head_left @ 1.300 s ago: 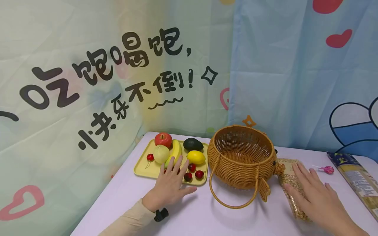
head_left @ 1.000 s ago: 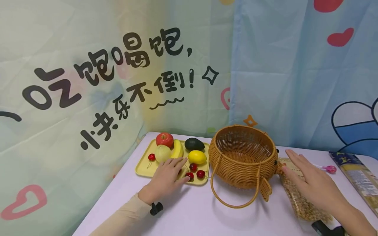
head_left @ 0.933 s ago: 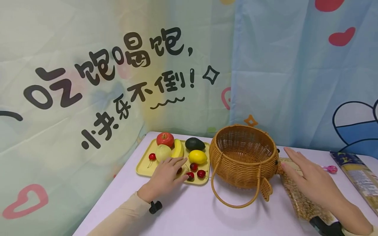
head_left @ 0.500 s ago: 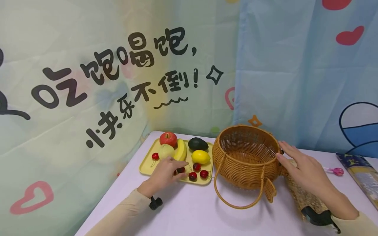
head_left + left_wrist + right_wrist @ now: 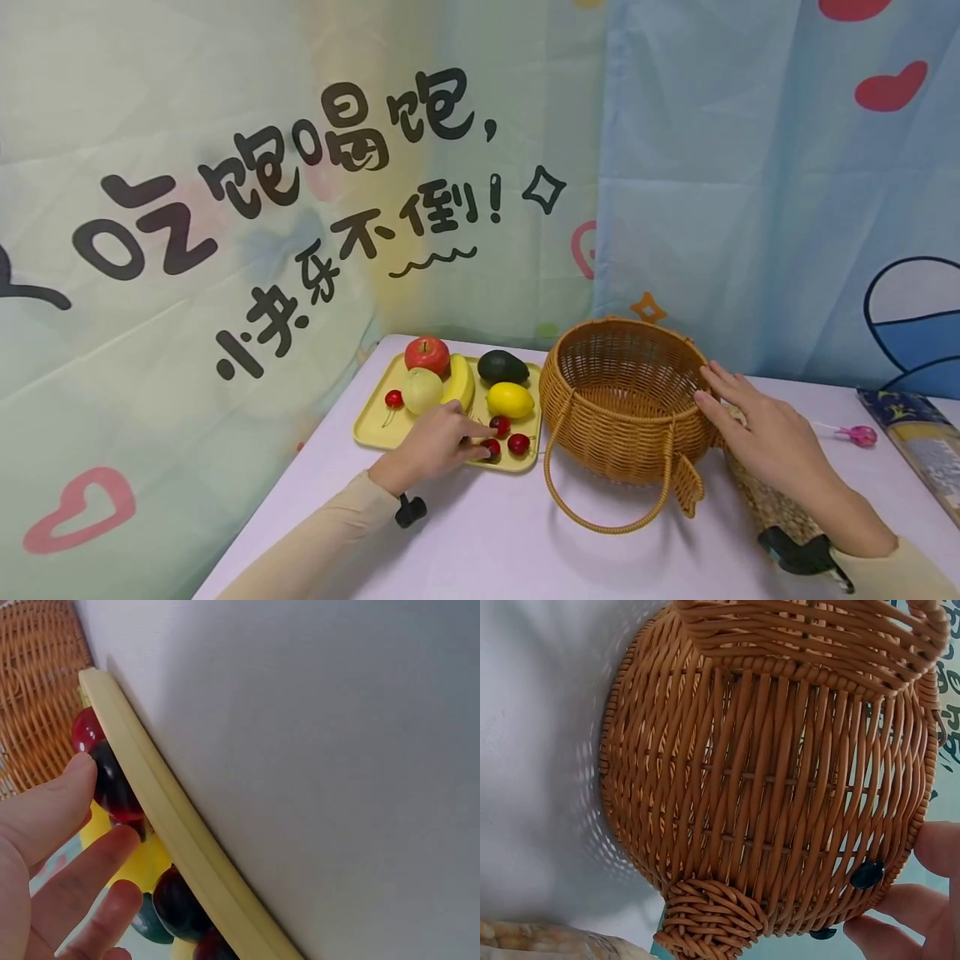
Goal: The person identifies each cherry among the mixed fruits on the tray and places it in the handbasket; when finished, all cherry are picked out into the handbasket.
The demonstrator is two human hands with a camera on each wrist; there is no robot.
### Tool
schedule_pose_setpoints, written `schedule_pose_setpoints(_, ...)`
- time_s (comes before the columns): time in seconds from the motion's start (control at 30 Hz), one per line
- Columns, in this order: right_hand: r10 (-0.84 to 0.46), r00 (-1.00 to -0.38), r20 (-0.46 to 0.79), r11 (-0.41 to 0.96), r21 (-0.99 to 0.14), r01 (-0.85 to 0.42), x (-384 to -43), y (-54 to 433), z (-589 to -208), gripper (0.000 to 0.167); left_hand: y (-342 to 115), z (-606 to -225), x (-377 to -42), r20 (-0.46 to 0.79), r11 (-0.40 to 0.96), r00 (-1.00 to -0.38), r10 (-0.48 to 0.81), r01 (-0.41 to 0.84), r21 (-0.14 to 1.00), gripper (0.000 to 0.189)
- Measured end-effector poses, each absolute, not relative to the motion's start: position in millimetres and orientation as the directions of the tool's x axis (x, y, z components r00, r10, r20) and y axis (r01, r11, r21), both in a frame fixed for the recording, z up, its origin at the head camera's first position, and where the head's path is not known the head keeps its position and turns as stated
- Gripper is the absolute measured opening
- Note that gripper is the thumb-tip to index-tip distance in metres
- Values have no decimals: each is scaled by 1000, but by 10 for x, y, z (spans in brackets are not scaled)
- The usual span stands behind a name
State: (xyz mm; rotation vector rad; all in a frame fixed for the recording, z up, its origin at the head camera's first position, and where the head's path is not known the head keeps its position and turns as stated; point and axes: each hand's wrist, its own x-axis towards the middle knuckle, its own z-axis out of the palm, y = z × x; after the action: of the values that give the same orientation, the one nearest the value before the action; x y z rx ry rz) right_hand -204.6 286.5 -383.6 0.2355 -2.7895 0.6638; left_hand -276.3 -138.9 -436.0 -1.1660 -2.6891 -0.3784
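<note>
A cherry is touched by the left hand, can't tell if pinched; the basket is touched, not gripped, by the right hand, probably for steadying.

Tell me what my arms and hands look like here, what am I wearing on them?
Your left sleeve and right sleeve are plain beige and end near the wrists. A left wrist device and right wrist device are black. Your left hand and right hand wear no gloves.
</note>
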Motion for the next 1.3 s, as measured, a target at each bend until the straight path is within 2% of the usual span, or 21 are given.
schedule_pose_setpoints(0.27,-95,-951,294,884,-414,-216,-2046,2865,-3835,62,-1342,-4384,-2775,257,669,-667,699,737,95,30)
schedule_pose_setpoints(0.87,-82,-947,309,872,-437,-218,-2046,2857,-3855,60,-1339,-4403,-2750,295,667,-650,701,743,52,26)
schedule_pose_setpoints(1.13,-84,-945,317,869,-441,-225,-2044,2840,-3847,61,-1386,-4210,-2698,318,637,-638,702,761,120,29)
schedule_pose_setpoints(1.3,-89,-939,332,868,-437,-237,-2044,2850,-3852,59,-1403,-4040,-2725,357,611,-596,719,787,86,27)
